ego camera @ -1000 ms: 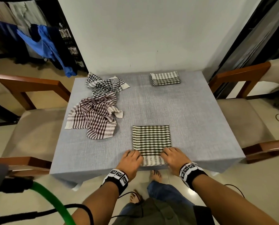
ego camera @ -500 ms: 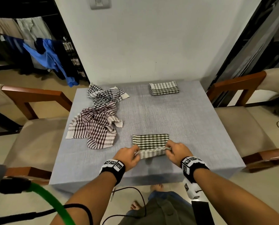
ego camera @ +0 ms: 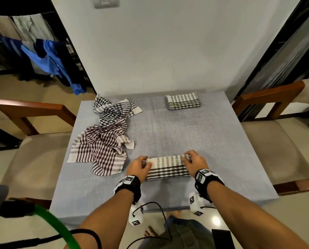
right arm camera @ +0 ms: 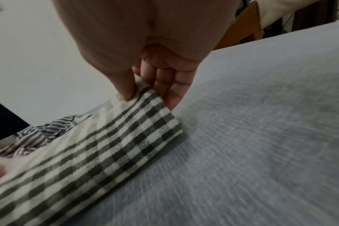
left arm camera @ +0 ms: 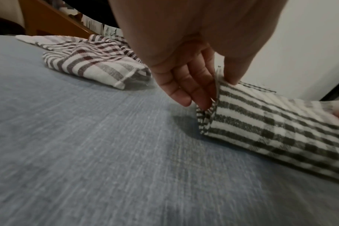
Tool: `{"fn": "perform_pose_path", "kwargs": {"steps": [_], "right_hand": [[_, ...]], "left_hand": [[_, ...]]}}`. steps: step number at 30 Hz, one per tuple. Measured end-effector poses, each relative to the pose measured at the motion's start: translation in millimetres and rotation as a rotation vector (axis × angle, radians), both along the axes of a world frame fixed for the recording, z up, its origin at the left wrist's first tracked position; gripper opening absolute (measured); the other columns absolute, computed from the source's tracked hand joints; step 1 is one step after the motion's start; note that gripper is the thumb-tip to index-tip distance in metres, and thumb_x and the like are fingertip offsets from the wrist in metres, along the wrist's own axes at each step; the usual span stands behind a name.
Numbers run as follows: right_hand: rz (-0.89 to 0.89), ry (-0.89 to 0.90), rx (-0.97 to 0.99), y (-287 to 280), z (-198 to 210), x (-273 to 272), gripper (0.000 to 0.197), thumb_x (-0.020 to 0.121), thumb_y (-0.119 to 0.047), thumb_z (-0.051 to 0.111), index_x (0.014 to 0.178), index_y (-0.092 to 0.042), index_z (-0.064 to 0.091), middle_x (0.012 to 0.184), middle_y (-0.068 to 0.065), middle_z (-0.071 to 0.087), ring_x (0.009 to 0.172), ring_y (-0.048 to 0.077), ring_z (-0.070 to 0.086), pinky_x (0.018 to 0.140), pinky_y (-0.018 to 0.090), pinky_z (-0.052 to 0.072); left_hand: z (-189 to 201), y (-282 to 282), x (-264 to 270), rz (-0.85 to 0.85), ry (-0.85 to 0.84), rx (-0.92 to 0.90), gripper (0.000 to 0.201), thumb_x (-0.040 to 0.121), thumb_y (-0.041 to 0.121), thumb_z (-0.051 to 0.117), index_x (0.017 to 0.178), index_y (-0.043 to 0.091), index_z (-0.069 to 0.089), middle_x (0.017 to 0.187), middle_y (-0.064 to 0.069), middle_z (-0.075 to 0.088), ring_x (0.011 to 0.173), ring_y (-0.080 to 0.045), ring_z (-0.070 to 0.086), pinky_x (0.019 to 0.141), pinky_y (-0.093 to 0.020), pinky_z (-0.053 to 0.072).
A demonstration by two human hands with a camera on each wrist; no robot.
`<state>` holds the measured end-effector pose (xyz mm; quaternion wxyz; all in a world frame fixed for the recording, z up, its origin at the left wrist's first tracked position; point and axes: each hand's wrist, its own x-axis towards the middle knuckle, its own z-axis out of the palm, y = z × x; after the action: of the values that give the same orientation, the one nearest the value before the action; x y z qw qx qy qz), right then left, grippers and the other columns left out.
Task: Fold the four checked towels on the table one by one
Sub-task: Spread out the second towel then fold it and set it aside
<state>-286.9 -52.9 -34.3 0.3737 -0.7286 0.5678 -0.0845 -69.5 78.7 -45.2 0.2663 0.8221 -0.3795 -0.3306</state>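
Observation:
A green-and-white checked towel [ego camera: 168,168] lies folded into a narrow band near the table's front edge. My left hand [ego camera: 141,165] pinches its far left corner between thumb and fingers [left arm camera: 201,85]. My right hand [ego camera: 193,161] pinches the far right corner [right arm camera: 143,90] the same way. The folded-over layer rests on the lower one. A finished folded towel [ego camera: 183,101] sits at the back right. Two unfolded towels lie at the left: a maroon checked one [ego camera: 99,150] and a black checked one [ego camera: 114,109] behind it.
The grey tablecloth [ego camera: 177,133] covers a square table against a white wall. Wooden chairs with beige seats stand at the left [ego camera: 33,155] and right [ego camera: 275,141]. Clothes hang at the far left [ego camera: 47,60]. A green hose [ego camera: 56,227] crosses the lower left.
Both hands lifted the near edge of the green towel and carried it away from me over the far half, halving the square into a narrow band. The head view moved closer.

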Motion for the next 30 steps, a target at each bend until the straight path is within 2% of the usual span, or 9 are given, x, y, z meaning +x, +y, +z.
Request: {"fn": "perform_pose_path", "kwargs": {"steps": [3,5,8,11,13,22,25,28,30], "right_hand": [[-0.016,0.021,0.000,-4,-5,8,0.025,0.097,-0.029,0.059,0.118,-0.017,0.058,0.089,0.000,0.058,0.080,0.018,0.056,0.071,0.026,0.045],[-0.022,0.052,-0.012,-4,-10,11,0.026,0.098,-0.031,0.057,0.120,-0.017,0.056,0.088,0.000,0.059,0.077,0.018,0.056,0.068,0.026,0.044],[-0.023,0.085,-0.050,-2,-20,12,0.031,0.099,-0.032,0.055,0.125,-0.016,0.053,0.095,0.004,0.064,0.083,0.021,0.059,0.072,0.028,0.047],[-0.008,0.106,-0.093,5,-30,12,0.033,0.100,-0.029,0.053,0.130,-0.016,0.051,0.116,0.009,0.064,0.100,0.026,0.062,0.084,0.034,0.050],[-0.005,0.117,-0.127,9,-35,12,0.033,0.101,-0.029,0.050,0.131,-0.016,0.051,0.122,0.009,0.060,0.106,0.026,0.060,0.089,0.037,0.050],[-0.039,0.133,-0.142,9,-42,11,0.039,0.102,-0.032,0.046,0.138,-0.017,0.045,0.127,0.010,0.054,0.110,0.026,0.055,0.091,0.038,0.050],[-0.036,0.181,-0.250,15,-40,11,0.047,0.099,-0.038,0.047,0.139,-0.014,0.044,0.129,0.012,0.051,0.113,0.029,0.052,0.090,0.041,0.050],[0.113,0.252,-0.464,26,-36,12,0.052,0.100,-0.041,0.038,0.143,-0.013,0.042,0.141,0.013,0.048,0.127,0.031,0.047,0.102,0.048,0.042],[0.315,0.289,-0.497,33,-37,19,0.059,0.101,-0.044,0.030,0.151,-0.012,0.031,0.158,0.011,0.028,0.146,0.029,0.026,0.115,0.050,0.025]], "left_hand": [[-3,-4,-3,0.027,-0.082,0.012,0.038,0.096,0.038,0.058,0.129,0.020,0.057,0.107,0.001,0.070,0.091,-0.012,0.063,0.077,-0.023,0.048],[-8,-5,-6,0.026,-0.125,-0.009,0.036,0.097,0.036,0.056,0.129,0.021,0.056,0.111,-0.001,0.069,0.096,-0.014,0.064,0.079,-0.023,0.047],[-18,-6,-11,0.023,-0.156,-0.049,0.034,0.098,0.032,0.052,0.129,0.018,0.055,0.121,-0.004,0.063,0.105,-0.021,0.061,0.090,-0.032,0.049],[-23,-5,-18,0.017,-0.212,-0.052,0.032,0.100,0.027,0.048,0.130,0.015,0.053,0.122,-0.006,0.058,0.103,-0.025,0.061,0.088,-0.037,0.049],[-25,-5,-20,0.015,-0.248,-0.072,0.033,0.100,0.025,0.048,0.131,0.014,0.052,0.122,-0.008,0.058,0.103,-0.026,0.060,0.088,-0.038,0.048],[-31,-7,-25,0.030,-0.334,-0.057,0.037,0.100,0.028,0.045,0.133,0.011,0.049,0.121,-0.011,0.054,0.107,-0.029,0.056,0.088,-0.040,0.048],[-27,-4,-28,0.037,-0.470,-0.075,0.043,0.098,0.031,0.045,0.137,0.012,0.045,0.133,-0.014,0.048,0.119,-0.032,0.050,0.098,-0.045,0.047],[-23,-7,-34,-0.203,-0.595,-0.157,0.053,0.100,0.032,0.037,0.149,0.012,0.032,0.156,-0.012,0.029,0.146,-0.030,0.023,0.116,-0.051,0.027],[-25,-13,-39,-0.435,-0.646,-0.161,0.058,0.101,0.036,0.028,0.153,0.010,0.026,0.162,-0.011,0.016,0.151,-0.028,0.006,0.119,-0.051,0.014]]}}
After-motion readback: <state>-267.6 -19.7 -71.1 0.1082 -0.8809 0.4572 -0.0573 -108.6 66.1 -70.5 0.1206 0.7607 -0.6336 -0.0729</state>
